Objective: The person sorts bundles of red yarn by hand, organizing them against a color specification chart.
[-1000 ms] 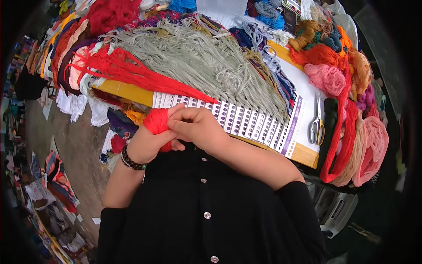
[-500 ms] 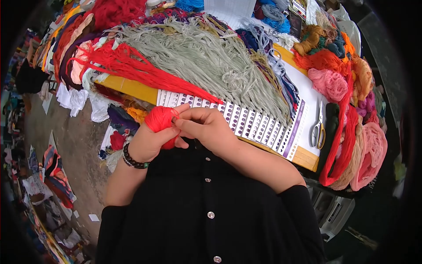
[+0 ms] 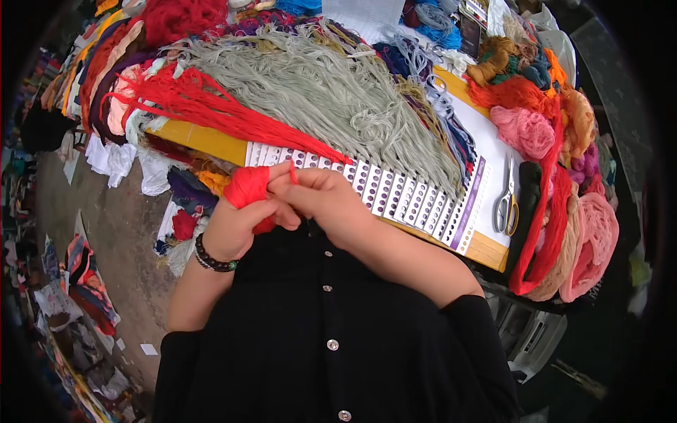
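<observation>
Table (image 3: 204, 141) across upper frame; centre-left, our left hand (image 3: 238, 224) clasps wound yarn (image 3: 247, 188), likely light and soft, best held by the strand (image 3: 293, 173) our right hand (image 3: 331, 208) pinches

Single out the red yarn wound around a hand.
The red bundle around the left hand; the long red strands lie along the grey yarn, the red skein right of the scissors, the crimson heap farther back.
</observation>
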Action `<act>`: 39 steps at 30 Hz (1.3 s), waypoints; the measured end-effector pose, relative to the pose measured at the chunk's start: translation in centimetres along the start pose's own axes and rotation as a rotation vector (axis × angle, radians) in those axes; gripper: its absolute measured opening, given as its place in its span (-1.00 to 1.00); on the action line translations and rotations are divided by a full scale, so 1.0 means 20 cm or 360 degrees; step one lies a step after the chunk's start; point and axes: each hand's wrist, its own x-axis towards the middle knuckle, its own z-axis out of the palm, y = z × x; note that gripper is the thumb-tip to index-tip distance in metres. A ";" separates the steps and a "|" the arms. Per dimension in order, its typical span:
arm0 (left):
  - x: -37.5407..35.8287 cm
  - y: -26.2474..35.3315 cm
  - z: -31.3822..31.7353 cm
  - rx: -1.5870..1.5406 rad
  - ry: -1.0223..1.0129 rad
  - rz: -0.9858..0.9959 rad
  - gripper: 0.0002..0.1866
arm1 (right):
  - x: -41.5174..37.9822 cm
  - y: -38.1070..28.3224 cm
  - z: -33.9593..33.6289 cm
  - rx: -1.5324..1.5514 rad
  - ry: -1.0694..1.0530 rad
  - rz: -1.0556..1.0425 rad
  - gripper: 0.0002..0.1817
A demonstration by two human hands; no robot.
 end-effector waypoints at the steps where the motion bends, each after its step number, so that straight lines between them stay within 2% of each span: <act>1: 0.01 0.00 0.02 0.0022 0.0030 -0.0025 -0.49 | 0.01 0.02 0.00 0.0000 0.0003 -0.0002 -0.87; 3: 0.00 -0.01 0.04 0.0070 0.0028 -0.0012 -0.47 | 0.01 0.03 0.00 -0.0145 0.0147 0.0097 -0.86; 5: 0.00 0.02 0.07 0.0130 -0.0003 -0.0121 -0.46 | 0.01 0.03 0.00 -0.0098 0.0132 0.0088 -0.87; 9: -0.01 0.03 0.03 0.0151 0.0022 -0.0125 -0.47 | -0.01 0.02 -0.02 -0.0010 -0.0003 0.0018 -0.88; 11: 0.00 0.02 -0.05 0.0115 -0.0124 -0.0084 -0.49 | -0.02 0.00 0.00 -0.0045 0.0060 -0.0039 -0.88; 12: -0.01 0.03 -0.03 -0.0002 -0.0002 -0.0186 -0.50 | -0.02 0.00 0.01 -0.0082 0.0123 -0.0101 -0.89; 16: -0.01 0.02 -0.02 -0.0098 0.0033 -0.0187 -0.51 | -0.02 0.00 0.00 -0.0050 0.0067 -0.0133 -0.89; 18: -0.01 0.00 -0.01 -0.0090 0.0135 -0.0174 -0.53 | -0.02 0.01 -0.01 -0.0168 0.0175 -0.0106 -0.88; 22: -0.01 -0.01 -0.02 -0.0076 0.0054 -0.0245 -0.56 | -0.04 -0.03 0.01 -0.0216 0.0099 -0.0066 -0.87; 30: 0.00 -0.02 0.00 -0.0316 0.0124 -0.0104 -0.65 | -0.02 0.00 -0.03 -0.0043 0.0004 -0.0096 -0.88; 37: -0.02 -0.03 -0.03 -0.0223 0.0192 0.0013 -0.70 | -0.01 0.02 -0.07 -0.0085 0.0033 -0.0068 -0.90; 39: 0.00 -0.01 -0.04 -0.0033 0.0252 0.0241 -0.70 | 0.00 -0.01 -0.05 0.0221 0.0406 -0.0133 -0.92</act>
